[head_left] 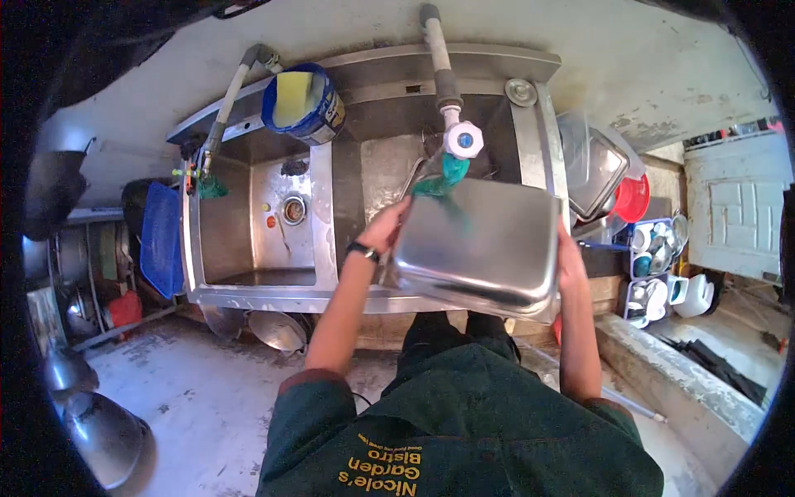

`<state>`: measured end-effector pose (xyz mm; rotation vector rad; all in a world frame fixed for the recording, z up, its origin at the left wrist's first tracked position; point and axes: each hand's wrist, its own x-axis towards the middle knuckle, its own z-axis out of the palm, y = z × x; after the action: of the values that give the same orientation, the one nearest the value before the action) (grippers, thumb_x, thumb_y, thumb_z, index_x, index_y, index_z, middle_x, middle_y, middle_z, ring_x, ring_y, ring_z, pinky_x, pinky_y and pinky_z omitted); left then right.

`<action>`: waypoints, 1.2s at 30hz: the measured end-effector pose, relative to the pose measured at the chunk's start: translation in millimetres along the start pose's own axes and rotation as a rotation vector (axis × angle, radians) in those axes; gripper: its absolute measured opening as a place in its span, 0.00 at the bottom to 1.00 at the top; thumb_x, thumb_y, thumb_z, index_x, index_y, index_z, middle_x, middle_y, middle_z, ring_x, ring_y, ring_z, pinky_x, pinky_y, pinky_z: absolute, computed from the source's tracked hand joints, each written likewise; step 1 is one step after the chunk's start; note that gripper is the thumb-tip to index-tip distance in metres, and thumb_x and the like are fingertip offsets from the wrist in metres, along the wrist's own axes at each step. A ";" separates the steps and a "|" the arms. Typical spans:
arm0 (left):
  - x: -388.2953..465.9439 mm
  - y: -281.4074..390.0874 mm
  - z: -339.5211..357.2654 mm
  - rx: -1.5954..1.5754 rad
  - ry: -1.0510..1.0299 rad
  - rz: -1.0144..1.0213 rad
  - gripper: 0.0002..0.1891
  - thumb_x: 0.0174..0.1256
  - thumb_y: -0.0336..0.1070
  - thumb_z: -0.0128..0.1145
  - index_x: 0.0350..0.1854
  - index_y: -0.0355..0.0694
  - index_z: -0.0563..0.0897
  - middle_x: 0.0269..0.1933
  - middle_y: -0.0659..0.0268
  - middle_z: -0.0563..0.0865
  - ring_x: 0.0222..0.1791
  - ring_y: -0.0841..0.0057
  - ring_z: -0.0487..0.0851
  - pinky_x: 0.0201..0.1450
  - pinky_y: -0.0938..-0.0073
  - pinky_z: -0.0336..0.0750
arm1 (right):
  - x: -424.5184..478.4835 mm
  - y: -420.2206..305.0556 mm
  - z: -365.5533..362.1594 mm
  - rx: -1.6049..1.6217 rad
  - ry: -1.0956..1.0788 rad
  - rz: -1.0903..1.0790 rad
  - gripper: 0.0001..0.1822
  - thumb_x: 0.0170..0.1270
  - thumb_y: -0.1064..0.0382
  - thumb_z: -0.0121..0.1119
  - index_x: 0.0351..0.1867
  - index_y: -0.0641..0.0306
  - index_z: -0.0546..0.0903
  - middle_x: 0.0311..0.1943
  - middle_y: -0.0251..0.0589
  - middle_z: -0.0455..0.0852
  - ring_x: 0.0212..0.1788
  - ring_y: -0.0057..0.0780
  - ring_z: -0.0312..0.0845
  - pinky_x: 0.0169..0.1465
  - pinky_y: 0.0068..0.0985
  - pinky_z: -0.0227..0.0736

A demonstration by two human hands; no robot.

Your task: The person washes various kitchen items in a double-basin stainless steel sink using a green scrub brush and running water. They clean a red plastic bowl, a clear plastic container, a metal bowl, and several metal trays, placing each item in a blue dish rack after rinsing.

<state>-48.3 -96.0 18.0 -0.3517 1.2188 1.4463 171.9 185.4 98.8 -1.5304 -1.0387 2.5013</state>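
A deep stainless steel food pan [478,248], its underside facing up, is held over the right sink basin [385,161] and the front rim. My left hand [386,228] grips its left side, and my right hand [570,258] grips the right side. Just above the pan's far edge is a tap with a white round handle [464,140] and green mesh [456,169] around its outlet. Part of another metal item [413,177] shows in the basin behind the pan.
A blue bucket [329,118] with a yellow sponge [293,93] stands on the divider's back end. The left basin [230,230] holds small scraps near its drain. Metal pans [596,174], a red bowl [633,197] and dish racks [640,248] are at the right; a blue crate [163,239] is left.
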 end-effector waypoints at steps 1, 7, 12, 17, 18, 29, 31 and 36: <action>-23.0 3.7 -9.1 -0.044 0.064 0.025 0.21 0.72 0.53 0.46 0.45 0.40 0.82 0.41 0.66 0.87 0.37 0.78 0.85 0.41 0.76 0.79 | 2.7 9.5 16.2 0.004 -0.062 0.037 0.28 0.71 0.42 0.47 0.57 0.64 0.76 0.54 0.42 0.80 0.55 0.29 0.74 0.59 0.26 0.70; -132.1 9.8 -62.5 -0.208 0.293 0.208 0.19 0.75 0.46 0.41 0.54 0.38 0.76 0.48 0.62 0.85 0.43 0.73 0.84 0.50 0.71 0.79 | 54.1 74.3 79.5 0.034 -0.411 0.269 0.27 0.74 0.46 0.41 0.62 0.66 0.70 0.56 0.46 0.78 0.57 0.33 0.73 0.63 0.32 0.67; -173.9 5.0 -53.4 -0.075 0.689 0.645 0.11 0.73 0.37 0.46 0.46 0.37 0.77 0.42 0.68 0.83 0.40 0.81 0.82 0.44 0.78 0.76 | 73.8 94.6 127.1 -0.167 -0.420 0.115 0.24 0.75 0.49 0.36 0.55 0.65 0.75 0.48 0.46 0.82 0.48 0.32 0.78 0.54 0.32 0.73; -149.8 -11.9 -76.4 -0.082 0.713 0.844 0.08 0.73 0.34 0.46 0.44 0.39 0.78 0.39 0.73 0.81 0.38 0.86 0.76 0.42 0.83 0.70 | 126.7 101.8 122.0 -0.413 -0.331 -0.122 0.16 0.69 0.58 0.42 0.39 0.64 0.81 0.33 0.42 0.83 0.31 0.30 0.78 0.36 0.32 0.73; -139.5 -18.8 -84.5 -0.066 0.692 0.817 0.07 0.72 0.34 0.48 0.44 0.40 0.78 0.37 0.74 0.80 0.37 0.86 0.74 0.43 0.83 0.68 | 113.5 93.4 135.5 -0.242 -0.182 -0.097 0.14 0.64 0.61 0.44 0.34 0.65 0.81 0.30 0.42 0.83 0.29 0.27 0.77 0.33 0.29 0.70; 15.6 5.5 -19.6 0.015 0.224 0.350 0.16 0.74 0.45 0.45 0.55 0.44 0.77 0.31 0.74 0.79 0.32 0.85 0.75 0.34 0.81 0.70 | 83.6 -18.7 46.9 -0.167 0.057 -0.474 0.12 0.70 0.65 0.46 0.38 0.69 0.80 0.32 0.41 0.84 0.32 0.25 0.80 0.37 0.25 0.75; 48.0 -15.8 -44.7 0.037 0.124 0.331 0.17 0.74 0.47 0.45 0.56 0.45 0.77 0.40 0.70 0.82 0.36 0.81 0.79 0.35 0.73 0.75 | 80.5 -21.5 41.8 -0.155 0.173 -0.494 0.13 0.71 0.64 0.45 0.36 0.69 0.80 0.28 0.38 0.83 0.29 0.25 0.77 0.33 0.25 0.72; 44.0 -19.9 -1.3 0.122 0.176 0.273 0.24 0.72 0.47 0.48 0.66 0.45 0.66 0.61 0.63 0.74 0.43 0.70 0.82 0.46 0.62 0.79 | 89.7 -16.5 12.7 0.035 0.285 -0.644 0.14 0.69 0.61 0.43 0.30 0.65 0.76 0.24 0.35 0.77 0.24 0.25 0.74 0.30 0.24 0.70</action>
<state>-45.0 -76.7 -26.2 -0.2390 1.5368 1.5887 110.5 223.3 41.6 -1.2292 -1.1881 1.8023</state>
